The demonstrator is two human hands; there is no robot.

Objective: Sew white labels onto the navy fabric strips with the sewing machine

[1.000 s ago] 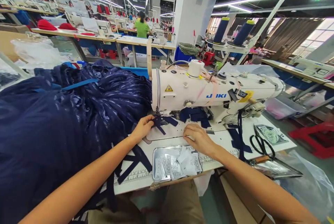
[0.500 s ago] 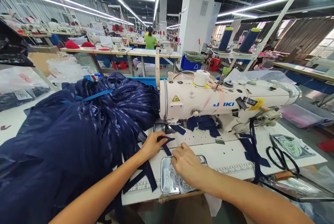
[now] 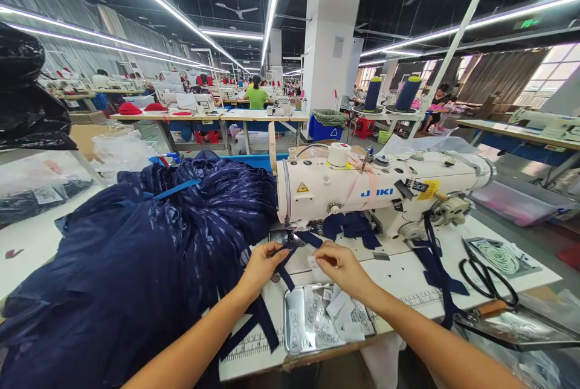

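Pinched in my left hand (image 3: 263, 266) is a narrow navy fabric strap (image 3: 286, 275), just in front of the sewing machine's needle area. My right hand (image 3: 339, 265) holds a small white label (image 3: 314, 266) between thumb and fingertips, a short way right of the strap. Below that hand lies a metal tray (image 3: 291, 298) with several printed white labels (image 3: 333, 316) in it. A large pile of navy garments (image 3: 149, 244) rests against the left side of the white sewing machine (image 3: 317, 189).
Navy fabric scraps (image 3: 353, 227) lie under the machine arm. Black scissors (image 3: 487, 283) and a second metal tray (image 3: 534, 322) are at the right. Two navy thread cones (image 3: 373, 95) stand behind. A person in green (image 3: 257, 96) sits farther back.
My right hand has risen from the label tray and now holds a white label near the strap. My left hand still pinches the strap. The camera view has tilted up.
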